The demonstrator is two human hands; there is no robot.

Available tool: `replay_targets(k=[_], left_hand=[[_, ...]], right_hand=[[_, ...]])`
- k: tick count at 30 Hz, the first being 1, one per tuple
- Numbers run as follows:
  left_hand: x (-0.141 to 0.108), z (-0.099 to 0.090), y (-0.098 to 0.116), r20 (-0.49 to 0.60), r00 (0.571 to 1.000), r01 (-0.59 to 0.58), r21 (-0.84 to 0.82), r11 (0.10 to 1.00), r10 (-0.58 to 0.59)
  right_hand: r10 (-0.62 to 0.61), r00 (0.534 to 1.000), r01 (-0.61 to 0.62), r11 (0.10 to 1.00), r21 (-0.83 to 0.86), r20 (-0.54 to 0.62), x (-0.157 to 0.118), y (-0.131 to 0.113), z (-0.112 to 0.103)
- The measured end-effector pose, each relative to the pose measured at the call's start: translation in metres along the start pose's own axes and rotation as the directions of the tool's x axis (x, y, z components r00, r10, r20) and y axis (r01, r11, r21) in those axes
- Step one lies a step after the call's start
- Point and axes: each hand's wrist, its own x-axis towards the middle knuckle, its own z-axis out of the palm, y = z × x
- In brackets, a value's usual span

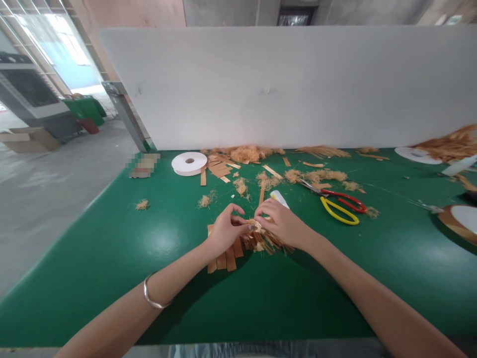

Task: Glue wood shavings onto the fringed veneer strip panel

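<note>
Near the middle of the green table, my left hand [228,229] pinches the left end of a fringed brown bundle [263,241]. My right hand [281,221] has its fingers closed on the same bundle from the right, close to my left fingertips. Thin strands hang from the bundle toward me. Several flat brown strips [226,259] lie under and below my left hand. Just behind my right hand is a white and yellow object [279,198], partly covered by it.
Scissors [339,205] with one red and one yellow handle lie to the right. A white roll [189,163], cut strips [219,166] and tangled fibre [248,153] sit toward the white panel [279,89]. Another roll [464,221] is at the right edge.
</note>
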Motion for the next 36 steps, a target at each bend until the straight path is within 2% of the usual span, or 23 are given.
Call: replay_targets(k=[5, 7, 9, 11, 13, 15, 16, 17, 18, 20, 22, 24, 26, 29, 36], left_hand=[[0.0, -0.001, 0.0, -0.023, 0.999, -0.023, 0.077, 0.997, 0.025], [0.0, -0.001, 0.002, -0.025, 0.999, -0.024, 0.082, 0.996, 0.027], [0.0, -0.001, 0.003, -0.021, 1.0, -0.015, 0.096, 0.995, 0.017], [0.0, -0.002, 0.004, -0.012, 1.0, -0.013, 0.113, 0.994, 0.014], [0.0, -0.002, 0.003, -0.007, 1.0, -0.018, 0.117, 0.993, 0.019], [0.0, -0.002, 0.002, -0.017, 0.999, -0.025, 0.112, 0.993, 0.027], [0.0, -0.002, 0.002, -0.023, 0.999, -0.027, 0.111, 0.993, 0.029], [0.0, -0.002, 0.001, -0.027, 0.999, -0.027, 0.112, 0.993, 0.03], [0.0, -0.002, 0.001, -0.029, 0.999, -0.026, 0.114, 0.993, 0.029], [0.0, -0.002, 0.001, -0.031, 0.999, -0.021, 0.123, 0.992, 0.025], [0.0, -0.002, 0.002, -0.034, 0.999, -0.016, 0.129, 0.991, 0.021], [0.0, -0.002, 0.004, -0.034, 0.999, -0.011, 0.13, 0.991, 0.015], [-0.001, -0.001, 0.005, -0.04, 0.999, -0.006, 0.138, 0.99, 0.011], [-0.001, -0.001, 0.005, -0.044, 0.999, -0.012, 0.154, 0.988, 0.019], [0.0, -0.001, 0.003, -0.027, 0.999, -0.02, 0.139, 0.99, 0.024]], right_hand=[[0.078, 0.997, -0.077, 0.994, 0.083, -0.015, -0.001, 0.004, -0.003], [0.151, 0.989, -0.148, 0.973, 0.178, -0.004, -0.001, 0.006, -0.003], [0.235, 0.972, -0.23, 0.908, 0.351, 0.029, 0.0, 0.007, -0.003], [0.285, 0.956, -0.265, 0.76, 0.593, 0.063, 0.002, 0.008, -0.002], [0.294, 0.952, -0.241, 0.54, 0.807, 0.087, 0.003, 0.008, -0.001], [0.32, 0.943, -0.21, 0.347, 0.914, 0.095, 0.004, 0.007, -0.002], [0.344, 0.934, -0.207, 0.294, 0.933, 0.098, 0.004, 0.007, -0.003], [0.375, 0.922, -0.211, 0.283, 0.935, 0.095, 0.004, 0.008, -0.005], [0.406, 0.911, -0.221, 0.316, 0.923, 0.079, 0.004, 0.008, -0.007], [0.42, 0.907, -0.249, 0.501, 0.829, 0.018, 0.002, 0.01, -0.01], [0.359, 0.932, -0.253, 0.73, 0.635, -0.041, 0.0, 0.011, -0.011], [0.295, 0.955, -0.253, 0.868, 0.428, -0.035, -0.002, 0.011, -0.01], [0.266, 0.964, -0.258, 0.929, 0.267, 0.005, -0.002, 0.01, -0.007], [0.208, 0.977, -0.211, 0.973, 0.099, 0.035, -0.002, 0.006, -0.001], [0.124, 0.988, -0.13, 0.99, 0.057, 0.096, 0.0, 0.002, 0.003]])
